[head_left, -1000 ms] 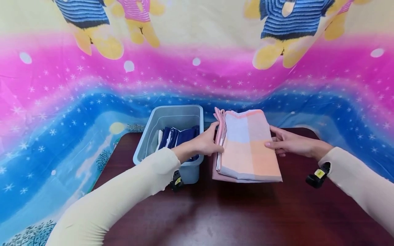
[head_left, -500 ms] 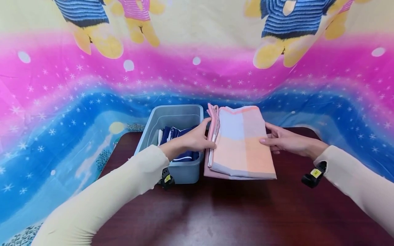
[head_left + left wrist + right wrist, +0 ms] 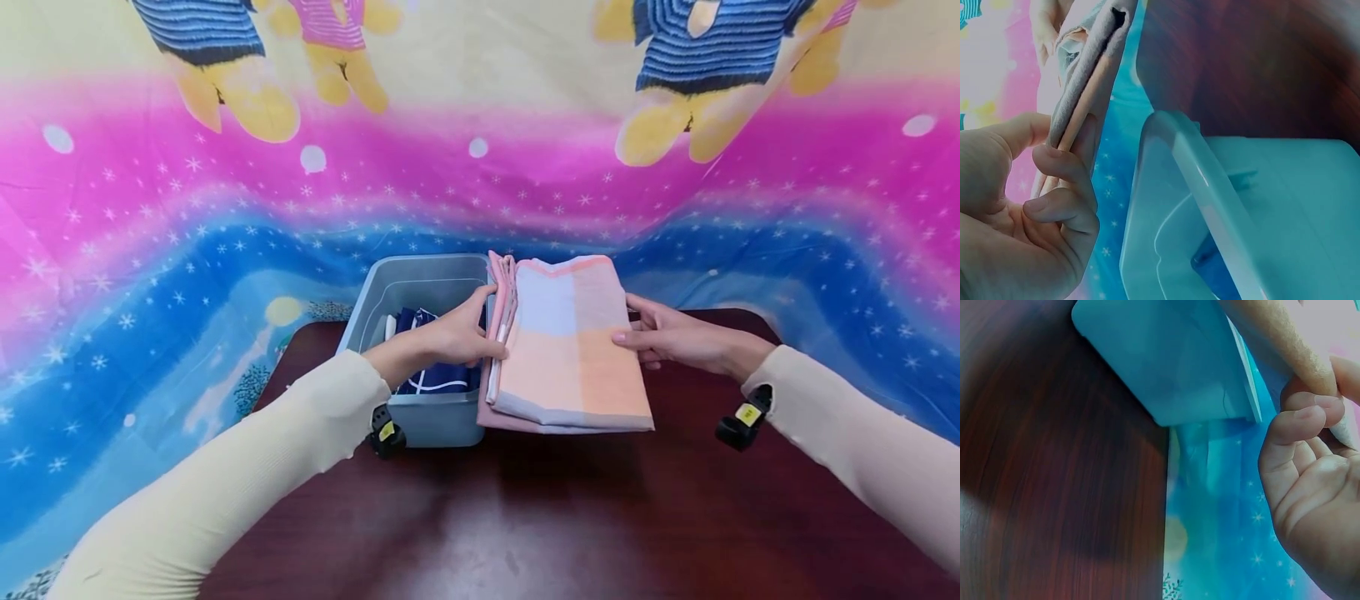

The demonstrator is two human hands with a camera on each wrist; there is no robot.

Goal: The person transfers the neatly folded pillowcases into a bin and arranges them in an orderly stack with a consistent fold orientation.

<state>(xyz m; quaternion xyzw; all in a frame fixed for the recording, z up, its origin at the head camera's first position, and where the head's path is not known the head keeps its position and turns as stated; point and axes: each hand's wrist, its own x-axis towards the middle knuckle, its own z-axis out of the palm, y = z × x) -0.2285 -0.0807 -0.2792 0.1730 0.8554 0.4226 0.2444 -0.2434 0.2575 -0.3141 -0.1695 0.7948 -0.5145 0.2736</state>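
A folded cloth [image 3: 570, 342] in peach, pale blue and pink checks is held up above the table, tilted toward the camera. At its left side, where several folded layers show, my left hand [image 3: 457, 333] pinches it between thumb and fingers. My right hand [image 3: 678, 337] grips the opposite edge, thumb in front and fingers behind. The cloth's left edge overlaps the right rim of a grey-blue plastic bin [image 3: 438, 412]. Inside the bin lie folded navy cloths [image 3: 442, 379] with white lines, partly hidden by my left hand. The left wrist view shows the cloth's folded edge [image 3: 1085, 81] between thumb and fingers.
A dark red-brown wooden table [image 3: 495, 517] lies beneath everything. Behind it hangs a colourful printed backdrop [image 3: 480, 192] with bears and snowflakes, close to the table's far edge. The bin stands at the back, left of centre.
Both hands have carried the folded cloth leftward and slightly up, from right of the bin to over its right rim. The bin has stayed in place.
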